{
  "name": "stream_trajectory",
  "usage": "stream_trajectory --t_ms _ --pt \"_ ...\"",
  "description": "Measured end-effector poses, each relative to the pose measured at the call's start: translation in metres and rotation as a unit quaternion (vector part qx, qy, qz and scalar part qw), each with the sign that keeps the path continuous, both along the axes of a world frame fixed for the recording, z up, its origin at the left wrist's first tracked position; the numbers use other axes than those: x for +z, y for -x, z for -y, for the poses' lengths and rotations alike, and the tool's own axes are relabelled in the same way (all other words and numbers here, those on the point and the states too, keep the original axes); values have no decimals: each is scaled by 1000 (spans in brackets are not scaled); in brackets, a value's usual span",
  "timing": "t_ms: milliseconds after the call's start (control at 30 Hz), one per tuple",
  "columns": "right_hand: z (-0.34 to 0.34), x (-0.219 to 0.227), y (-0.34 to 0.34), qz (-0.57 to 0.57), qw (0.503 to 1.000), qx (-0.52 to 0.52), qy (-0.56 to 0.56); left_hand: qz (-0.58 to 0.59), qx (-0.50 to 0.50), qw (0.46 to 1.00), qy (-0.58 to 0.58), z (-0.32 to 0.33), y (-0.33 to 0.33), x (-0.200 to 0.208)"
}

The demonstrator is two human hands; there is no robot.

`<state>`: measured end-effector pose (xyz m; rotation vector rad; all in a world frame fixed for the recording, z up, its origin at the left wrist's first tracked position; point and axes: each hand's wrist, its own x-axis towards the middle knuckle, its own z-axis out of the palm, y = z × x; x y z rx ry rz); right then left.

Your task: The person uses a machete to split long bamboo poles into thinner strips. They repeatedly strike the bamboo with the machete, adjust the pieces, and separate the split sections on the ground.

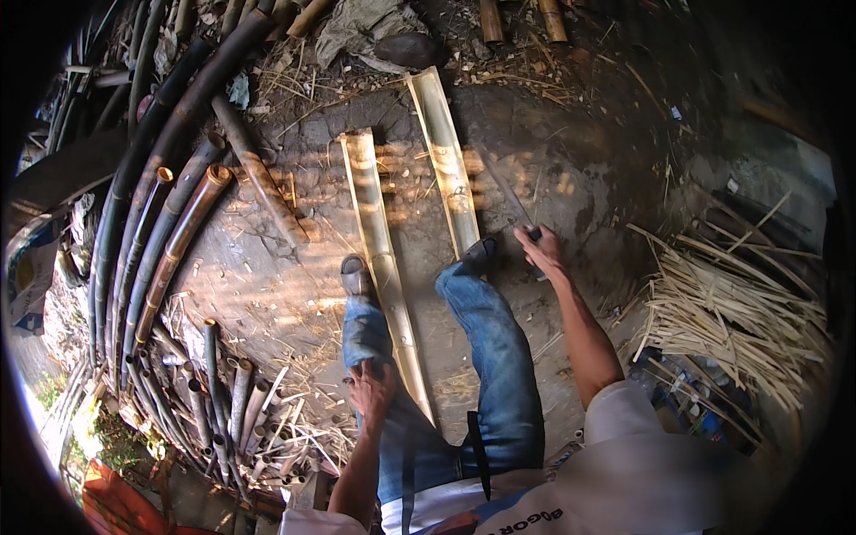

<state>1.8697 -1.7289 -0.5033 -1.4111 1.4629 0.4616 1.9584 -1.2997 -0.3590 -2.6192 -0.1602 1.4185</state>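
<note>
My right hand (542, 250) is closed round the dark handle of a machete (508, 193), whose long blade slants forward and to the left over the ground. On my left knee lies my left hand (370, 390), its fingers apart and nothing in it. Two split bamboo halves lie hollow side up: one (382, 252) runs back between my legs beside my left foot, and the other (448, 160) reaches from the far ground to my right foot. The machete's blade is just right of that second half; I cannot tell whether it touches the ground.
Dark bamboo poles (183, 134) are stacked at the left, with shorter cut bamboo pieces (241, 397) nearer me. A heap of pale bamboo strips (727, 312) lies at the right. Beyond the split halves sit a dark stone (406, 51) and a crumpled grey sack (361, 27). Chips litter the dirt floor.
</note>
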Motion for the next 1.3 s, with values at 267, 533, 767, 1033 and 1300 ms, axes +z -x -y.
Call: stream_trajectory --t_ms 267,533,767,1033,1300 --pt "-76 75 226 -174 967 -56 176 5 -34 986 162 -35 -69 0" --pt "-281 264 250 -308 923 -170 158 -22 179 916 359 -168 -147 30" --pt "-376 265 254 -303 941 -138 66 40 152 927 341 -267 -195 16" --pt "-336 261 130 -168 967 -167 93 87 17 860 503 -198 -280 -22" --pt "-163 300 26 -68 946 -69 310 -7 286 807 517 -116 -311 37"
